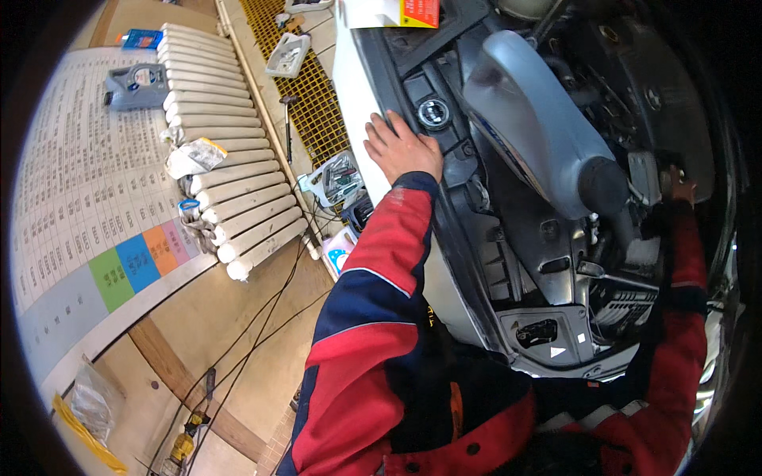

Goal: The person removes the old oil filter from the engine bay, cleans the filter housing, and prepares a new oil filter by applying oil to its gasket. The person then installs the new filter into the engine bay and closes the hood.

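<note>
My left hand [403, 147] lies flat on the white fender [361, 119] of a car, fingers spread, with nothing in it. Close by on the engine bay's edge is a round black cap [434, 113]. My right hand [680, 187] reaches into the far right of the engine bay, beside a grey boxy part [645, 176]. Shadow hides most of its fingers, and I cannot make out what it touches. Between my hands a large grey-blue plastic jug [530, 95] rests slanted over the engine bay, its dark round end [603, 186] toward the right hand.
A white radiator [230, 151] stands left, with a grey oil jug [136, 86] by it. A tool tray [335, 181], a hammer [288, 127] and a yellow grating [305, 103] lie along the car. Black cables [258, 333] cross the floor. A box [393, 12] sits on the far fender.
</note>
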A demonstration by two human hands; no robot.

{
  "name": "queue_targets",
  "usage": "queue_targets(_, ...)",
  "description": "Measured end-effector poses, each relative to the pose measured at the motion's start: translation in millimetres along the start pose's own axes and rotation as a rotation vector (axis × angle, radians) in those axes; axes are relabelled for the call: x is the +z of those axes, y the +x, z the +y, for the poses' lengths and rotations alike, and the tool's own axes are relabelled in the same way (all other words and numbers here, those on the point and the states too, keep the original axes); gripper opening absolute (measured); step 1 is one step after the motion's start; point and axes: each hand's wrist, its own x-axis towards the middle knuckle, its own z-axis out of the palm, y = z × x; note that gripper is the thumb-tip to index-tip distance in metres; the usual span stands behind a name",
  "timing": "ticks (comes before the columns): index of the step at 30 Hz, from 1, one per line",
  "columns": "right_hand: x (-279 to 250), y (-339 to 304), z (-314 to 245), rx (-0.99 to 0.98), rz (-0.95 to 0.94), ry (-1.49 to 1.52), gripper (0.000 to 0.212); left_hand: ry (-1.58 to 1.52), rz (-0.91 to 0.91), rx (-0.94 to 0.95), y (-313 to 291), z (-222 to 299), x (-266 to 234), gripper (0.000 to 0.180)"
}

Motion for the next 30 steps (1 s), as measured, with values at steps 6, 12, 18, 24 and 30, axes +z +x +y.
queue_targets(6,-4,-33,1,-0.136,0.042,-0.123,0.096,0.008,0.013,0.013,0,2,-2,0.070)
queue_targets(12,-11,-63,-23,-0.462,0.025,-0.974,0.077,0.049,0.074,0.039,0,3,5,0.071)
queue_targets(18,-42,-114,-79,0.076,-0.071,0.099,0.107,-0.030,-0.124,0.040,3,-9,11,0.076)
queue_targets(24,-89,-172,-85,-0.209,0.089,0.147,0.089,0.239,0.006,0.093,0,-26,21,0.065)
queue_targets(30,-121,-195,-115,0.250,-0.004,0.477,0.093,0.295,-0.065,0.057,-2,-18,15,0.087)
